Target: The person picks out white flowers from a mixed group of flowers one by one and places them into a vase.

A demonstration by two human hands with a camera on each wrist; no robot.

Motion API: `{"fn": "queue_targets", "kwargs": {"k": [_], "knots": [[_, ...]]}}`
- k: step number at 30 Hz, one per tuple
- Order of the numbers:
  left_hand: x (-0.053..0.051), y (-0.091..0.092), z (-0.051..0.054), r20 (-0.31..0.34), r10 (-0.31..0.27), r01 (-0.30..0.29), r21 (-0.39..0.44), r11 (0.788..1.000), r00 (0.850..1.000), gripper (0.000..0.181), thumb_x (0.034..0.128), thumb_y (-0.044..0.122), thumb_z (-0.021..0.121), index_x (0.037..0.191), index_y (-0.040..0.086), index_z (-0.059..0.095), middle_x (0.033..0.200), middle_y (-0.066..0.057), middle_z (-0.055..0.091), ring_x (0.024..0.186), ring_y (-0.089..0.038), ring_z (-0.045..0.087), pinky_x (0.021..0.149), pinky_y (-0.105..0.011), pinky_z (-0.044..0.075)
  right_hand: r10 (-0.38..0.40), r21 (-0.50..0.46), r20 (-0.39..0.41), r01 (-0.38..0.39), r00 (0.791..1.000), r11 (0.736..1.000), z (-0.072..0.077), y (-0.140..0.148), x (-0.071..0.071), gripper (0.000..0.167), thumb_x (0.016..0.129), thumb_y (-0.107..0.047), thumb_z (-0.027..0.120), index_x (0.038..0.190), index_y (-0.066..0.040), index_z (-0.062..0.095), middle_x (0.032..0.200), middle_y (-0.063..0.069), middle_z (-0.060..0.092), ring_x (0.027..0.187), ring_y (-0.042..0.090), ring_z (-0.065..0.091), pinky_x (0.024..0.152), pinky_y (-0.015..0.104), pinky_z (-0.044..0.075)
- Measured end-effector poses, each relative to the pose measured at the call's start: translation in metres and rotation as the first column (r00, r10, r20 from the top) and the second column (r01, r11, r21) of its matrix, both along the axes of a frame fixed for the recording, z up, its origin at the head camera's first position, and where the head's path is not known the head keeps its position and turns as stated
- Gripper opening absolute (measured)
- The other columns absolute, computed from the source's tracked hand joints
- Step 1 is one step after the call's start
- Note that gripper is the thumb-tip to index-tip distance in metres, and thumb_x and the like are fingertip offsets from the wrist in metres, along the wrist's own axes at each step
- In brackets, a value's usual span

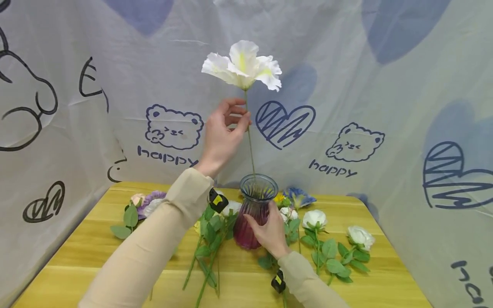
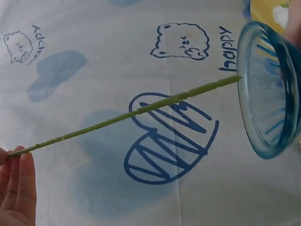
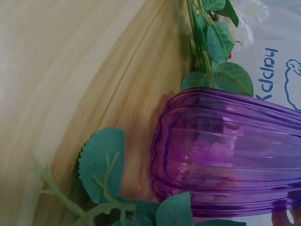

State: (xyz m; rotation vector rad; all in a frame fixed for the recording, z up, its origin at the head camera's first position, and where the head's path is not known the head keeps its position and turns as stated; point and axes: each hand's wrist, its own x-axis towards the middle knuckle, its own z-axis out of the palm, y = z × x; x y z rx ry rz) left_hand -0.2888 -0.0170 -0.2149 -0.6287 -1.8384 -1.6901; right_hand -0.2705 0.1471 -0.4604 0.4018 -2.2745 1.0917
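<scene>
My left hand [image 1: 227, 132] pinches the thin green stem [image 1: 250, 147] of a white flower [image 1: 244, 66], held upright above the vase. In the left wrist view, the fingertips [image 2: 21, 174] grip the stem [image 2: 160, 103], whose lower end is at the rim of the glass vase [image 2: 249, 108]. The ribbed vase [image 1: 246, 231], blue at the top and purple-pink below, stands on the table. My right hand [image 1: 271, 231] grips its right side, thumb in front. In the right wrist view the purple body of the vase [image 3: 225, 150] lies close, with fingertips [image 3: 287, 217] at its lower right edge.
White roses [image 1: 314, 218] with green leaves lie to the right on the wooden table [image 1: 81, 256]. A blue flower [image 1: 298, 197] is behind the vase. Left of it are green stems [image 1: 209, 265] and a purple flower [image 1: 154, 199]. A printed cloth [image 1: 173, 85] hangs behind.
</scene>
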Motion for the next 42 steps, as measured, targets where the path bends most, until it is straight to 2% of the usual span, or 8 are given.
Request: {"fn": "queue_targets", "kwargs": {"k": [4, 12, 18, 23, 27, 32, 35, 42], "knots": [[-0.002, 0.011, -0.006, -0.010, -0.025, 0.024, -0.071, 0.997, 1.000, 0.030, 0.0963, 0.005, 0.063, 0.126, 0.001, 0.060, 0.111, -0.017, 0.070, 0.095, -0.030, 0.073, 0.079, -0.029, 0.062, -0.010, -0.001, 0.024, 0.010, 1.000, 1.000, 0.000, -0.001, 0.000, 0.058, 0.086, -0.037, 0.078, 0.129, -0.006, 0.054, 0.111, 0.013, 0.067, 0.096, 0.027, 0.069, 0.081, 0.044, 0.059], [-0.012, 0.024, -0.045, 0.016, -0.015, 0.018, -0.245, 0.969, 1.000, 0.025, 0.0974, 0.005, 0.062, 0.122, 0.002, 0.064, 0.107, -0.015, 0.072, 0.093, -0.026, 0.074, 0.083, -0.030, 0.062, 0.002, -0.018, 0.017, -0.001, 1.000, 1.000, 0.001, -0.001, 0.001, 0.056, 0.086, -0.035, 0.080, 0.128, -0.006, 0.054, 0.110, 0.012, 0.068, 0.095, 0.026, 0.069, 0.080, 0.043, 0.059], [-0.012, 0.030, -0.063, 0.033, -0.021, 0.031, -0.350, 0.936, 0.999, 0.023, 0.0979, 0.006, 0.060, 0.121, 0.004, 0.064, 0.105, -0.015, 0.073, 0.090, -0.026, 0.074, 0.081, -0.031, 0.062, -0.004, -0.008, -0.005, 0.004, 1.000, 1.000, 0.001, 0.000, 0.002, 0.050, 0.085, -0.034, 0.080, 0.119, -0.005, 0.056, 0.099, 0.010, 0.066, 0.083, 0.021, 0.065, 0.069, 0.034, 0.055], [-0.010, 0.038, -0.075, 0.020, -0.043, 0.047, -0.427, 0.903, 0.999, 0.022, 0.0989, 0.007, 0.058, 0.121, 0.005, 0.064, 0.103, -0.013, 0.073, 0.089, -0.024, 0.074, 0.081, -0.029, 0.062, -0.012, -0.012, 0.026, 0.012, 1.000, 1.000, 0.001, 0.001, 0.001, 0.046, 0.086, -0.036, 0.078, 0.111, -0.007, 0.054, 0.089, 0.007, 0.060, 0.074, 0.016, 0.055, 0.063, 0.029, 0.046], [-0.009, 0.041, -0.086, 0.017, -0.037, 0.040, -0.520, 0.853, 0.999, 0.023, 0.0997, 0.007, 0.058, 0.122, 0.005, 0.064, 0.106, -0.012, 0.074, 0.094, -0.023, 0.074, 0.084, -0.030, 0.062, -0.005, -0.022, 0.040, 0.006, 0.999, 1.000, 0.000, 0.001, 0.000, 0.045, 0.085, -0.035, 0.079, 0.109, -0.007, 0.053, 0.085, 0.006, 0.056, 0.073, 0.015, 0.051, 0.063, 0.028, 0.042], [-0.009, 0.033, -0.101, -0.009, 0.058, -0.051, -0.628, 0.777, 0.998, 0.024, 0.0980, 0.004, 0.059, 0.121, 0.004, 0.067, 0.118, -0.012, 0.074, 0.111, -0.026, 0.070, 0.099, -0.038, 0.057, -0.008, -0.002, -0.013, 0.008, 1.000, 1.000, 0.000, 0.001, -0.002, 0.047, 0.082, -0.034, 0.082, 0.107, -0.006, 0.055, 0.085, 0.008, 0.060, 0.073, 0.017, 0.057, 0.062, 0.028, 0.045], [-0.009, 0.025, -0.110, 0.012, 0.108, -0.077, -0.620, 0.780, 0.994, 0.024, 0.0981, 0.003, 0.058, 0.120, 0.003, 0.069, 0.122, -0.012, 0.073, 0.116, -0.028, 0.068, 0.102, -0.040, 0.055, -0.018, 0.010, -0.059, 0.018, 0.998, 1.000, 0.000, 0.001, -0.002, 0.047, 0.080, -0.033, 0.084, 0.106, -0.005, 0.056, 0.083, 0.010, 0.062, 0.072, 0.020, 0.060, 0.060, 0.029, 0.047], [-0.006, 0.005, -0.128, 0.102, 0.124, -0.048, -0.551, 0.833, 0.987, 0.030, 0.1029, 0.009, 0.053, 0.130, 0.006, 0.065, 0.129, -0.011, 0.069, 0.121, -0.027, 0.065, 0.104, -0.043, 0.054, -0.029, 0.018, -0.093, 0.031, 0.995, 0.999, -0.001, 0.001, -0.003, 0.049, 0.079, -0.034, 0.085, 0.105, -0.004, 0.058, 0.083, 0.011, 0.065, 0.072, 0.022, 0.064, 0.060, 0.029, 0.051]]}}
